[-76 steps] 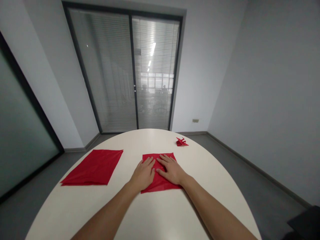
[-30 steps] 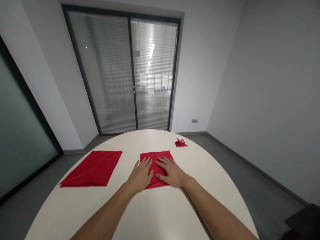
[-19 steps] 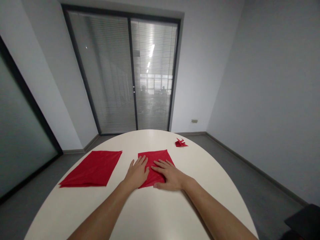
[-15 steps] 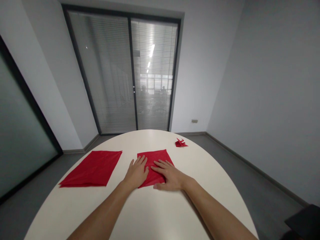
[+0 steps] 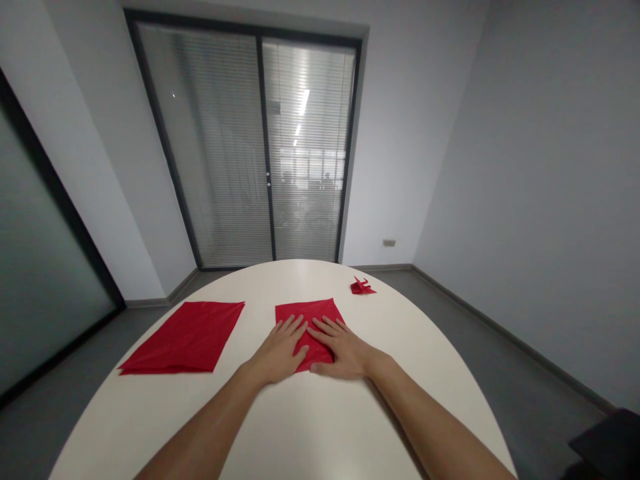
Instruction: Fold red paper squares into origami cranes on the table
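Note:
A red square sheet of paper (image 5: 307, 309) lies flat on the table in front of me, its near left and right parts covered by my hands. My left hand (image 5: 281, 348) rests on its left side, palm down with fingers stretched out. On the right side lies my right hand (image 5: 345, 350), also flat, its fingers spread and pointing up and left. The two sets of fingertips almost meet over the paper's middle.
To the left, several larger red sheets (image 5: 187, 337) lie stacked on the round white table (image 5: 310, 427). A folded red paper crane (image 5: 362, 287) stands near the far right edge. Beyond are a glass door with blinds (image 5: 225, 153) and a dark object (image 5: 610, 440) at lower right.
My left hand has slid right and slightly nearer me across the paper, toward the right hand. My right hand has shifted only slightly to the right.

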Demonstrator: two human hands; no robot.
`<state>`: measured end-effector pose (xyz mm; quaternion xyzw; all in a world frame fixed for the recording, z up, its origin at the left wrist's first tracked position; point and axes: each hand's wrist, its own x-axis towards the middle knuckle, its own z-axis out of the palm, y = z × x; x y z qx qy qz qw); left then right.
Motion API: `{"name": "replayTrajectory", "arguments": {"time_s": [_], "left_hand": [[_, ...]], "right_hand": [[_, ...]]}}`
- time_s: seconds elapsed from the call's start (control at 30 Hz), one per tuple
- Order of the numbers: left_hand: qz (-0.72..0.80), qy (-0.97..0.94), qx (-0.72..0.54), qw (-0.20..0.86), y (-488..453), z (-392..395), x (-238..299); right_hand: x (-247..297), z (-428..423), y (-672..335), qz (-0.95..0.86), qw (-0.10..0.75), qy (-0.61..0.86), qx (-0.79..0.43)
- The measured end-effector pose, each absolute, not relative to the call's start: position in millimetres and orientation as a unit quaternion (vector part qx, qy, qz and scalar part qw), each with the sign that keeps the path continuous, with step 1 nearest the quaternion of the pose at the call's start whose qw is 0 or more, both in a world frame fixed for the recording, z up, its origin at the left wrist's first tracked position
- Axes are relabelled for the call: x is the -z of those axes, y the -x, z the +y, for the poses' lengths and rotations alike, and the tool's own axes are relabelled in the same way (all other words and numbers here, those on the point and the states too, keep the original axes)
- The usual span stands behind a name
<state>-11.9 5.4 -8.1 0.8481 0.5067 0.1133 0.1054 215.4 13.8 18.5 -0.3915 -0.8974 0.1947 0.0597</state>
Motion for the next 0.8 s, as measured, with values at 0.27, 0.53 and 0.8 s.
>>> {"name": "replayTrajectory", "arguments": {"time_s": [0.27, 0.53, 0.8], "left_hand": [[0.497, -0.853, -0.112, 0.115, 13.9, 3.3, 8.8], [0.499, -0.851, -0.111, 0.12, 13.8, 3.5, 7.6], [0.493, -0.85, -0.141, 0.122, 14.1, 2.3, 4.3]], "right_hand": [[-14.7, 17.1, -222.6, -0.9, 0.078, 0.376, -0.208], [-13.3, 20.2, -224.9, -0.902, 0.081, 0.377, -0.194], [-16.7, 21.1, -224.4, -0.919, 0.128, 0.333, -0.165]]}}
